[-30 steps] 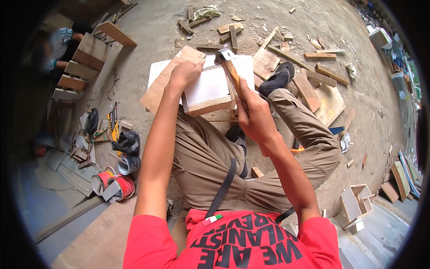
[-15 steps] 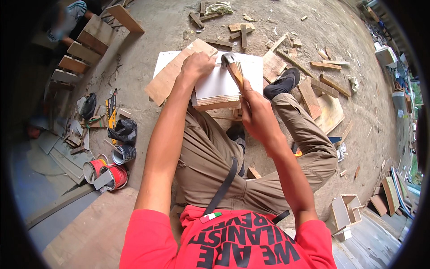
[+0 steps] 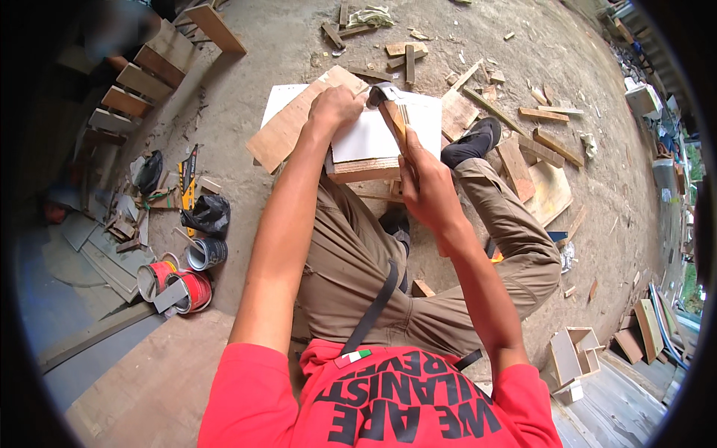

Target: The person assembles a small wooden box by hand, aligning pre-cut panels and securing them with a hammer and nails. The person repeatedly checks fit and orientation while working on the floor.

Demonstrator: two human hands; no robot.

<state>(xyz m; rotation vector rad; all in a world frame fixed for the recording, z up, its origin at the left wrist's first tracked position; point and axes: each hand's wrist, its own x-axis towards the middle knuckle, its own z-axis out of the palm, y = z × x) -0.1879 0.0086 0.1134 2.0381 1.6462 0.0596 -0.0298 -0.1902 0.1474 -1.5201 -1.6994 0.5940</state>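
Resting left hand [image 3: 336, 108] on plywood board [image 3: 287, 125], right hand [image 3: 432, 187] gripping hammer [image 3: 393, 121].
The board overlaps the white panel [image 3: 362, 140] on its left; left grip unclear, that hand best kept clear of hammer blows.

Red short-sleeved shirt [image 3: 250, 396] with black lettering [image 3: 407, 422], green-and-white patch [image 3: 354, 358], khaki trousers [image 3: 347, 299], dark strap [image 3: 372, 313], dark shoe [image 3: 474, 142]

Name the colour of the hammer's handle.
The hammer's handle is light orange-brown, best seen in the head view.
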